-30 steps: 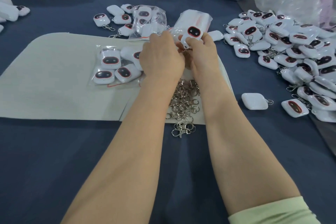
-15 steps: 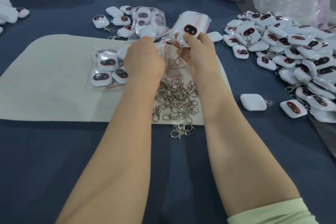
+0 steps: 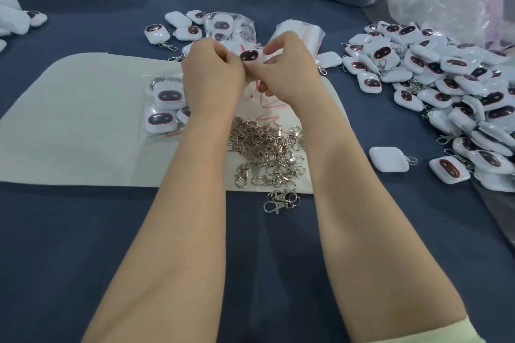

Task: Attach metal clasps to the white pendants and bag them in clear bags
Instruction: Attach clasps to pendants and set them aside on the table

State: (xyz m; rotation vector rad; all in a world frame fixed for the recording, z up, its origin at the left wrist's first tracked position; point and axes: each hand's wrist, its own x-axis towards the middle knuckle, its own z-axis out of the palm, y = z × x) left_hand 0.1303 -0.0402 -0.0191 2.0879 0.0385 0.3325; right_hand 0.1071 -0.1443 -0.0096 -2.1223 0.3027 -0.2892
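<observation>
Right hand (image 3: 289, 69) pinches white pendant (image 3: 249, 55); left hand (image 3: 211, 75) pinches clear bag (image 3: 251, 86), it seems. Hold bag mouth wide, slide pendant straight in, no snag.

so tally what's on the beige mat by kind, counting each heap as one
filled bag of pendants: 1
heap of metal clasps: 1
pile of empty clear bags: 1
total: 3
</observation>
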